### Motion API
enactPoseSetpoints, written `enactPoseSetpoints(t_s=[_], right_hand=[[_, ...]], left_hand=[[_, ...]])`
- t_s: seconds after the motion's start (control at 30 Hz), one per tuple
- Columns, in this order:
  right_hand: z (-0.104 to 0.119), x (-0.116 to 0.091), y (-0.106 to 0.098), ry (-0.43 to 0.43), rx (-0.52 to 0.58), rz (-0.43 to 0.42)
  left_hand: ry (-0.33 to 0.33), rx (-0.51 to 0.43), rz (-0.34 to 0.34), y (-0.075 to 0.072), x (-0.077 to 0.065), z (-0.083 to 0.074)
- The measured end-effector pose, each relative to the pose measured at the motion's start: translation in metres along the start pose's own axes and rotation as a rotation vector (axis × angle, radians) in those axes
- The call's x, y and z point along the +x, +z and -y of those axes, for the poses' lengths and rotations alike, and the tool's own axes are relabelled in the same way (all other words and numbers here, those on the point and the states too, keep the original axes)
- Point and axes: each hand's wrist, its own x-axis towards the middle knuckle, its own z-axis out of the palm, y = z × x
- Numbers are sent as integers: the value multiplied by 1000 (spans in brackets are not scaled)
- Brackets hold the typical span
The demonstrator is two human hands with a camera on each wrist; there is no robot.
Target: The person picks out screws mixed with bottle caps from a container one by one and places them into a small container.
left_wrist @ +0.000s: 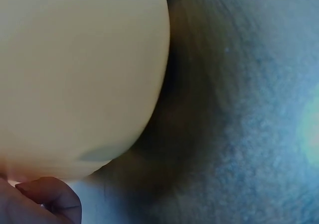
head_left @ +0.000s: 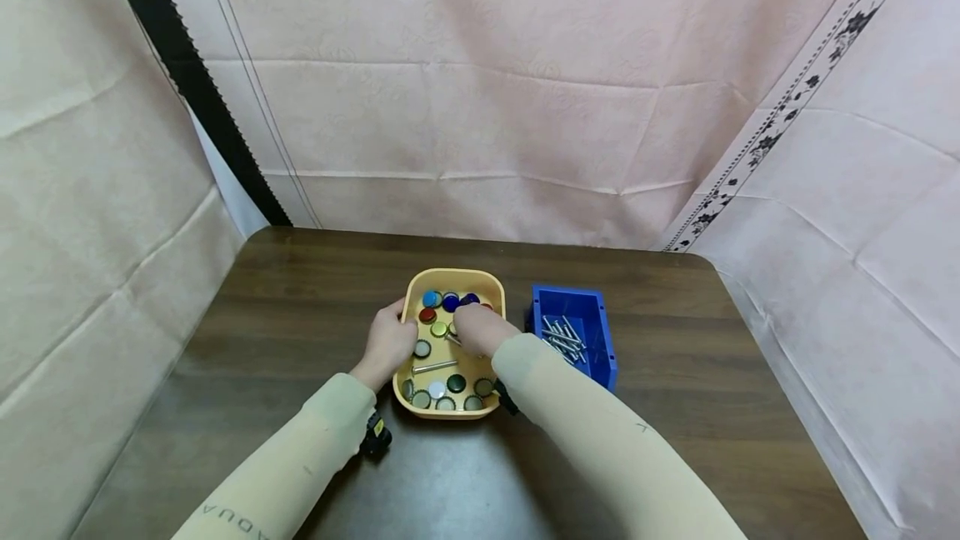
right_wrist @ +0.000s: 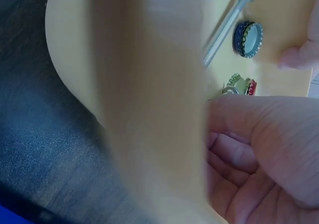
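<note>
A yellow tray (head_left: 399, 380) holds loose bottle caps and silver bolts. At its left wall my left hand (head_left: 391, 342) grips the rim, thumb on top; its fingers (left_wrist: 55, 196) show at the tray's side in the left wrist view. My right hand (head_left: 482, 328) is inside the tray, fingers curled, and pinches a bolt (head_left: 453, 340) whose head end sticks out on the left. The tray wall hides the fingertips in the right wrist view. Another bolt (head_left: 435, 366) lies lower in the tray, near a grey-lined cap (head_left: 422, 348). Green (head_left: 438, 329) and red (head_left: 427, 315) caps lie further up.
To the right of the tray stands a blue bin (head_left: 606, 348) with several bolts (head_left: 564, 337) in it; my right forearm passes over its near left corner. Both stand on a dark wooden table (head_left: 315, 315), with pale cloth (head_left: 465, 132) hanging behind and at the sides.
</note>
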Motion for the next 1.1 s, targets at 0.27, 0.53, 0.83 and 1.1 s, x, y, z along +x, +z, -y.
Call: enactPoseSetpoints(t_s=[0.27, 0.53, 0.83, 1.1], right_hand=[[-4, 3, 0, -11, 27, 33], [-8, 0, -4, -56, 24, 43], [-7, -19, -39, -122, 111, -56], [-29, -41, -54, -131, 214, -155]], left_hand=[[23, 32, -20, 2, 0, -2], [24, 30, -19, 0, 0, -2], [5, 37, -4, 0, 2, -2], [0, 43, 2, 0, 1, -3]])
